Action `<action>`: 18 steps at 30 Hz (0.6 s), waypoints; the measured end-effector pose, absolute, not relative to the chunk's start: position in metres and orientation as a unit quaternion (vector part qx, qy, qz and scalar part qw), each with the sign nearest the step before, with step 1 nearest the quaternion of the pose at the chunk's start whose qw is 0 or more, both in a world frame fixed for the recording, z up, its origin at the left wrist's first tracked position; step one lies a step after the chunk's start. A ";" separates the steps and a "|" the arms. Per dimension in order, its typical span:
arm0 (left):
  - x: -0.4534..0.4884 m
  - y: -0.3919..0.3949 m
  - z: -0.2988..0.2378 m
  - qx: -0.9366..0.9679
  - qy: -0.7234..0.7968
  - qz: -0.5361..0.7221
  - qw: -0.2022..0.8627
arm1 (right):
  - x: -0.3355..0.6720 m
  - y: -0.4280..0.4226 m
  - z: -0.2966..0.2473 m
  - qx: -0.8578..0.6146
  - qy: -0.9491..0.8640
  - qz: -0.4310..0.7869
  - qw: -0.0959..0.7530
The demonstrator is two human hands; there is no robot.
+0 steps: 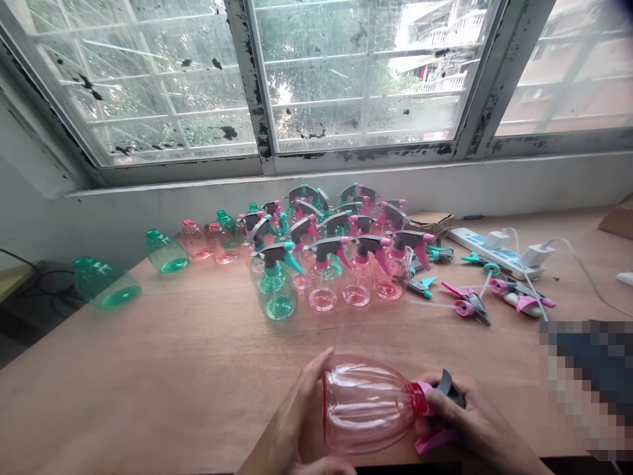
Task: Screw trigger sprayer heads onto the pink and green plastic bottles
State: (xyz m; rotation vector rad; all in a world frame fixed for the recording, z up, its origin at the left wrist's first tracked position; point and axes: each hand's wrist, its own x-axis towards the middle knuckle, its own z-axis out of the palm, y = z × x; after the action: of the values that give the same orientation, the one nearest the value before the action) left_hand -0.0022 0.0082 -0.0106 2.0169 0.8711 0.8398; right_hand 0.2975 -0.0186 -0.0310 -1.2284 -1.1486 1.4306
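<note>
A clear pink bottle (368, 406) lies sideways just above the near part of the table, its base to the left and its neck to the right. My left hand (297, 412) cups the base end, fingers at the upper edge and a blurred thumb below. At the neck, my right hand (459, 409) grips a pink and grey trigger sprayer head (448, 389), which sits against the red bottle mouth. Whether it is fully screwed down I cannot tell. The pink trigger (435, 439) points down toward me.
Several capped spray bottles (277, 297) stand grouped at mid-table. Uncapped green and pink bottles (167, 252) line the left edge. Loose sprayer heads (472, 303) lie to the right, near a white power strip (494, 251) with cables. Cardboard (430, 223) lies by the wall.
</note>
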 end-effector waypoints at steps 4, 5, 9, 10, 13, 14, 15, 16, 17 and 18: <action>-0.003 0.009 -0.012 0.791 0.341 0.331 0.386 | 0.297 -0.020 -0.031 -0.496 -0.442 0.595 0.453; -0.002 0.009 -0.011 0.795 0.336 0.334 0.379 | 0.297 -0.020 -0.031 -0.495 -0.441 0.596 0.453; -0.001 0.009 -0.008 0.807 0.311 0.347 0.361 | 0.298 -0.019 -0.032 -0.497 -0.440 0.593 0.456; -0.001 0.009 -0.007 0.808 0.311 0.341 0.366 | 0.298 -0.018 -0.032 -0.497 -0.441 0.592 0.456; -0.003 0.010 -0.007 0.801 0.320 0.321 0.391 | 0.300 -0.017 -0.033 -0.488 -0.460 0.588 0.452; -0.003 0.010 -0.007 0.799 0.324 0.318 0.394 | 0.300 -0.017 -0.034 -0.484 -0.467 0.588 0.449; -0.002 0.010 -0.007 0.800 0.326 0.320 0.390 | 0.301 -0.016 -0.034 -0.479 -0.471 0.589 0.449; -0.002 0.010 -0.008 0.802 0.324 0.327 0.380 | 0.301 -0.016 -0.035 -0.476 -0.472 0.591 0.450; -0.001 0.010 -0.009 0.805 0.318 0.339 0.370 | 0.301 -0.016 -0.036 -0.472 -0.470 0.594 0.450; 0.001 0.010 -0.009 0.805 0.308 0.353 0.363 | 0.301 -0.015 -0.037 -0.468 -0.467 0.599 0.451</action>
State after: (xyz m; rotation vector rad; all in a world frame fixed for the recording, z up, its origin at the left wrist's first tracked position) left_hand 0.0005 0.0097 -0.0093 2.0724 0.7938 0.9073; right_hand 0.3011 -0.0153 -0.0373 -1.1572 -1.1535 1.4813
